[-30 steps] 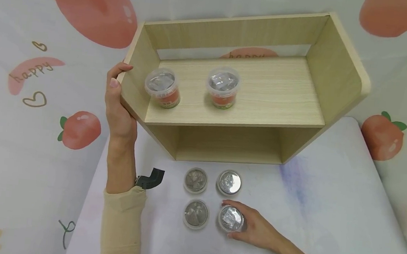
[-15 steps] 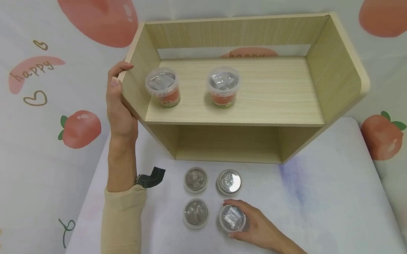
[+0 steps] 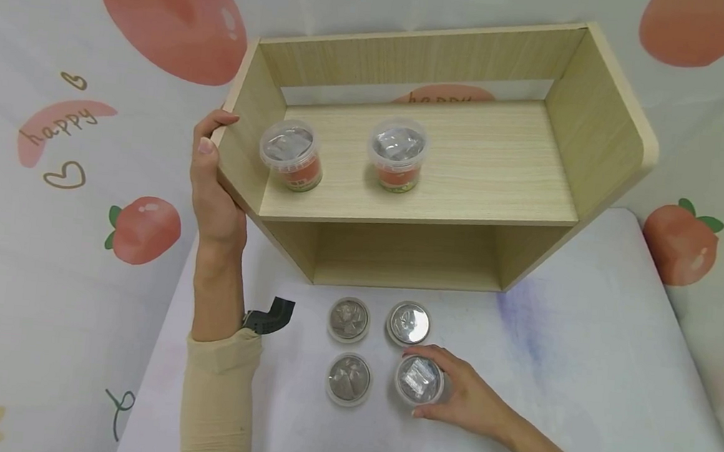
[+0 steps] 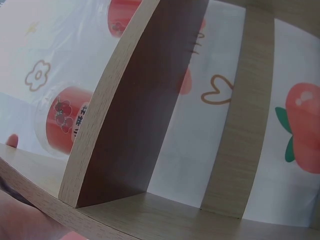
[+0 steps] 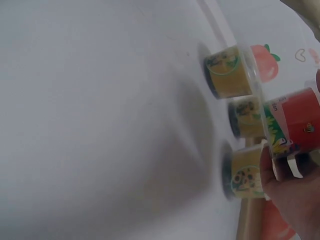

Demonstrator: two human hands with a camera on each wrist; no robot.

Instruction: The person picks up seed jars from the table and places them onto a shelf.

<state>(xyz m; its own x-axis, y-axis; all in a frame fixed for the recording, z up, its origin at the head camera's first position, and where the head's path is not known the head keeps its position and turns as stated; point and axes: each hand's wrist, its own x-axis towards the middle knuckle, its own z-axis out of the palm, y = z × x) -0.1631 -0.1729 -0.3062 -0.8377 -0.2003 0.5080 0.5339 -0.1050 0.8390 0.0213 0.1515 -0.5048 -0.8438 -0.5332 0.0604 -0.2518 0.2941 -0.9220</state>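
Note:
My left hand (image 3: 214,195) grips the left side panel of a two-tier wooden shelf (image 3: 497,159), thumb on the front edge and fingertips over the inner side. In the left wrist view, part of that hand (image 4: 27,220) shows below the panel. My right hand (image 3: 472,401) holds a plastic cup (image 3: 419,379) between thumb and fingers; the right wrist view shows its red label and the cup raised off the table. Three cups with foil tops, among them one near cup (image 3: 348,380), stand on the table left of and behind it. Their labels look yellow in the right wrist view.
On the upper tier stand two red-labelled cups, one at the left wall (image 3: 302,172) and one near the middle (image 3: 397,175). The lower tier (image 3: 407,259) lies behind the table cups. A strawberry-print cloth (image 3: 131,356) hangs around the white table (image 3: 555,386).
My right hand has lifted the cup and shifted it slightly right and toward the shelf. My left hand stays on the shelf's side panel.

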